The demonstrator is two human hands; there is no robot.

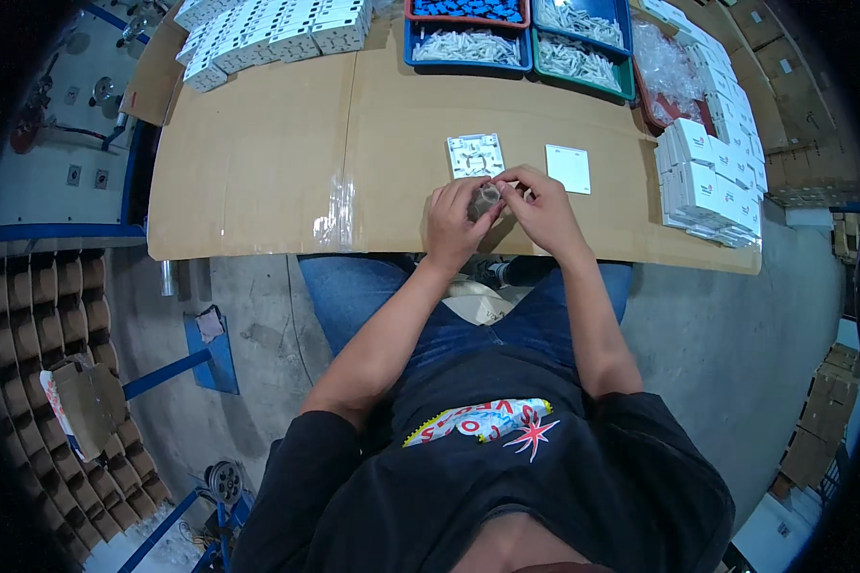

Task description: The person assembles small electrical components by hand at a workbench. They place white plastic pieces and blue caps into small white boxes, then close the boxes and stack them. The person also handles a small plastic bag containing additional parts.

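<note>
Near the table's front edge, my left hand [452, 222] is closed round a small greyish, see-through roll [484, 201] that looks like clear tape. My right hand [547, 218] meets it from the other side, its thumb and fingertips pinched at the roll's top. Whether a loose end lies between those fingertips is too small to tell. Just beyond my hands lies a white square plastic frame [474, 153] with moulded openings and clips. To its right rests a flat, plain white square plate [568, 169].
Cardboard [258, 162] covers the table. Rows of white units [277, 33] stand at the far left. Blue [468, 67] and green [583, 81] trays of small white parts sit at the back, beside a red tray of clear bags [669, 72]. White boxes [702, 181] are stacked at right.
</note>
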